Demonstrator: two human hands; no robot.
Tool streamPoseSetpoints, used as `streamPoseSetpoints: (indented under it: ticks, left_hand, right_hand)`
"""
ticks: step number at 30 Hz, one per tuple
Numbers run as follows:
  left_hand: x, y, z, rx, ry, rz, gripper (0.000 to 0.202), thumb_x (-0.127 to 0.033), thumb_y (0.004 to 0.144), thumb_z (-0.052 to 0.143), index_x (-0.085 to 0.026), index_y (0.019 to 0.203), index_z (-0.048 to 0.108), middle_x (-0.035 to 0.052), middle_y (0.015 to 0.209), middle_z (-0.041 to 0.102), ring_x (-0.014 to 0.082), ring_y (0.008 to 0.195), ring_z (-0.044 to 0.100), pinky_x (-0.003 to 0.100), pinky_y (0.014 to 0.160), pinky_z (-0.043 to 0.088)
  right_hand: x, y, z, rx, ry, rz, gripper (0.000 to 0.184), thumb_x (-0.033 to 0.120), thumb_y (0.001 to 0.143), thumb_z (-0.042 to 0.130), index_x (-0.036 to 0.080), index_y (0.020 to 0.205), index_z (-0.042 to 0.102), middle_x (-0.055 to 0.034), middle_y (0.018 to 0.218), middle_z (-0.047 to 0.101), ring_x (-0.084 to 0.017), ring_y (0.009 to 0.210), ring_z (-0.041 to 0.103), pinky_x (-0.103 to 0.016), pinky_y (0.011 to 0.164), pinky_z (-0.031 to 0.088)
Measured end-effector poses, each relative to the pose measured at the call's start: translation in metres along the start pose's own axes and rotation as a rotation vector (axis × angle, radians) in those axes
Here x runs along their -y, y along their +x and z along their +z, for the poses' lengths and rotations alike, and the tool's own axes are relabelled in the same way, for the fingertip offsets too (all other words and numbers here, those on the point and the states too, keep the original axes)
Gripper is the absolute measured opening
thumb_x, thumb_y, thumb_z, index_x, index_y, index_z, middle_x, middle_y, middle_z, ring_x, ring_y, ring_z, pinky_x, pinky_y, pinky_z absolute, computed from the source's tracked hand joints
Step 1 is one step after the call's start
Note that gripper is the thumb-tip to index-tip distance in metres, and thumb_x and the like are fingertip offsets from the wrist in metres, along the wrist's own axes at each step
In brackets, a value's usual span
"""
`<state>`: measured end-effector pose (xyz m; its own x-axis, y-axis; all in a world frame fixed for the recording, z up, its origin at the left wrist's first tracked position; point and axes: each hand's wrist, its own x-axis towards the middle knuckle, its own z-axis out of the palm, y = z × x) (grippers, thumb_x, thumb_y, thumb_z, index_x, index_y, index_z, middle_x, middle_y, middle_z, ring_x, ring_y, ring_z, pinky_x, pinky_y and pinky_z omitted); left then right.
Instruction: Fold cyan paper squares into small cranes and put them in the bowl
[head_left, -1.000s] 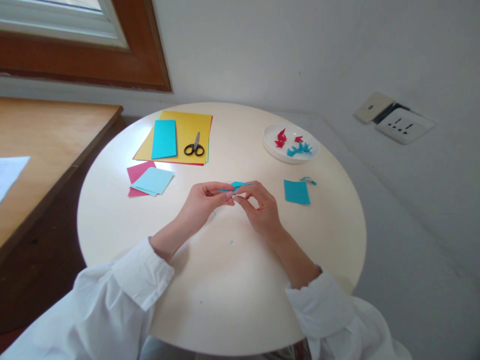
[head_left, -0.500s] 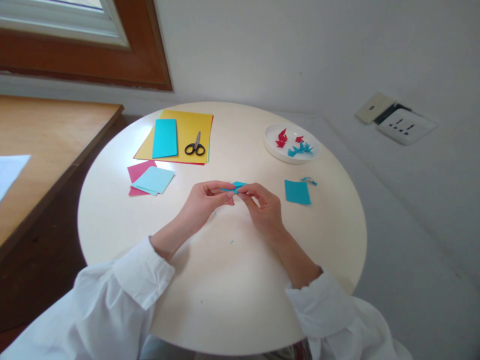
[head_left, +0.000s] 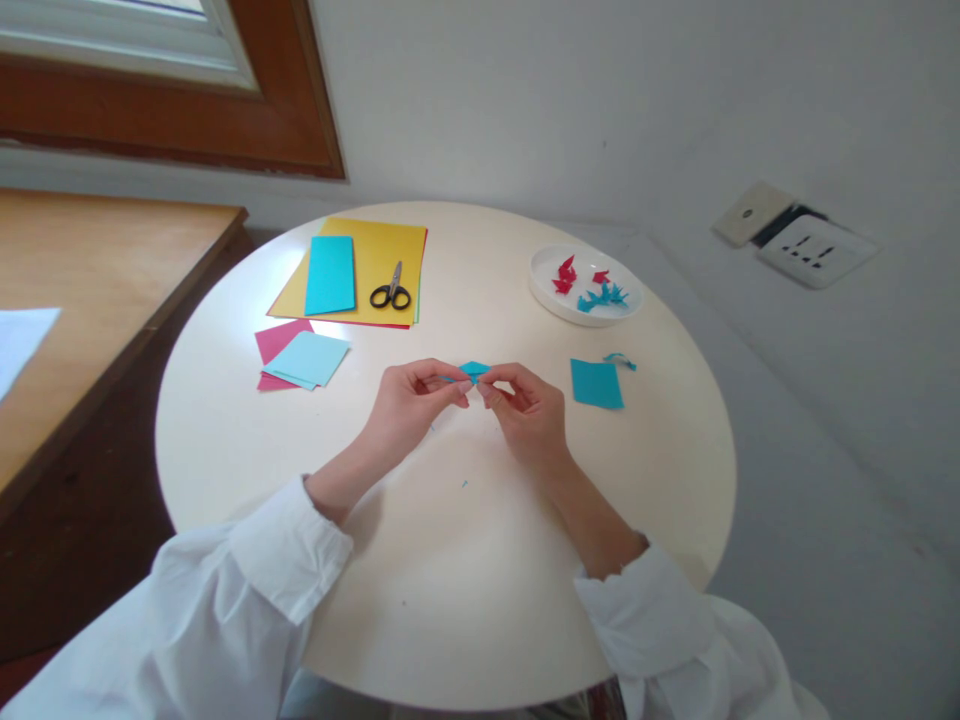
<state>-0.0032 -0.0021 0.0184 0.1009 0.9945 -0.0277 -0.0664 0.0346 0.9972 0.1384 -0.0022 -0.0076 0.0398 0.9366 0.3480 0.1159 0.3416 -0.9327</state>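
Observation:
A small folded piece of blue paper is held over the middle of the round table, pinched from both sides. My left hand is closed on its left side, thumb and fingertips together. On the right side my right hand grips it the same way. Fingertips cover much of the paper, so its full folded shape is hidden. To the right of my hands lies a blue paper square with a thin curled blue strip at its upper corner.
A white dish at the back right holds red and blue paper pieces. Black-handled scissors and a blue sheet rest on yellow paper. Pale blue and dark pink cards lie at left. Tiny scraps dot the round white table.
My fingertips have shifted slightly on the blue paper, and more of its top now shows between them. Both hands still pinch it in nearly the same place.

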Motion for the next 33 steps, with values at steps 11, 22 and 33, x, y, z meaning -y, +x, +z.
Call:
streamPoseSetpoints:
  ticks: [11,22,33]
  left_hand:
    - [0.001,-0.001,0.002,-0.036,0.081,0.043,0.015,-0.029,0.064,0.069,-0.015,0.065,0.064,0.001,0.053,0.061,0.0105,0.047,0.05,0.023,0.044,0.033]
    - [0.006,-0.002,0.004,-0.085,0.072,0.067,0.015,-0.028,0.065,0.067,-0.015,0.062,0.06,-0.0002,0.052,0.058,0.0101,0.048,0.049,0.024,0.049,0.036]
    - [0.009,-0.002,0.004,-0.095,0.062,0.076,0.015,-0.026,0.066,0.065,-0.016,0.062,0.056,-0.0011,0.054,0.057,0.0099,0.05,0.051,0.023,0.05,0.038]
  right_hand:
    - [0.002,-0.001,0.002,-0.043,0.008,0.027,0.008,0.026,0.068,0.067,0.018,0.07,0.064,-0.0026,0.072,0.067,-0.015,0.069,0.062,-0.027,0.06,0.053]
    - [0.0,-0.002,0.009,-0.098,0.013,0.054,0.004,0.022,0.066,0.066,0.018,0.067,0.065,-0.0018,0.07,0.068,-0.013,0.064,0.062,-0.026,0.059,0.053]
    - [0.0,-0.002,0.014,-0.122,0.03,0.07,0.003,0.02,0.064,0.065,0.017,0.063,0.064,-0.0006,0.065,0.066,-0.012,0.06,0.06,-0.025,0.055,0.051]
